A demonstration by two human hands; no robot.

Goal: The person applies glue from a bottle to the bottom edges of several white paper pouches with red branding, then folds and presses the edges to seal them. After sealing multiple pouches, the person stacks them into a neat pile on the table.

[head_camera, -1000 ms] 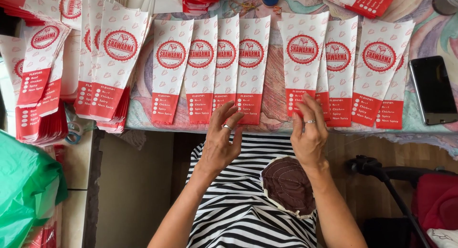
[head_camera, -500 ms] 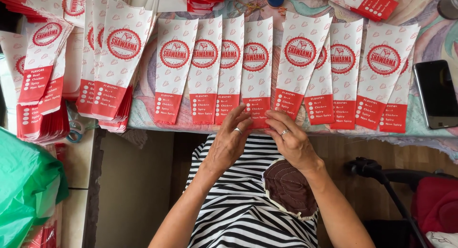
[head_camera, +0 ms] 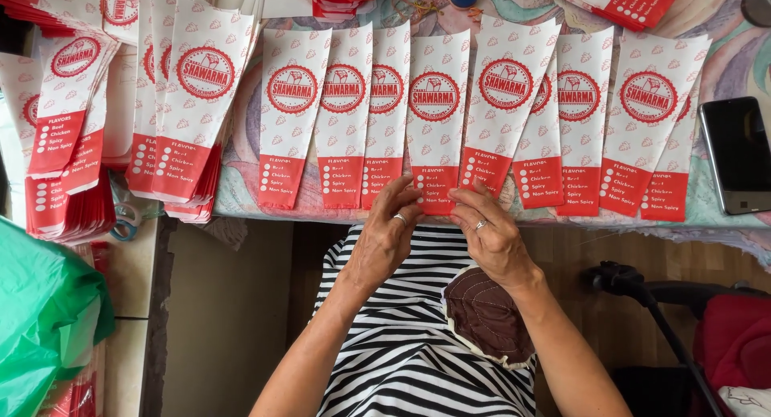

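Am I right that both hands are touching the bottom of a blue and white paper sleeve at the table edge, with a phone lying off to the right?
Not quite: the head view shows the paper sleeve is red and white, not blue. Both the left hand and right hand do touch its bottom end at the table edge, and the phone lies off to the right.

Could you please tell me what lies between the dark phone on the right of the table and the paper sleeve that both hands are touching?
In the head view, four more red-and-white sleeves lie overlapping between the phone and the touched sleeve.
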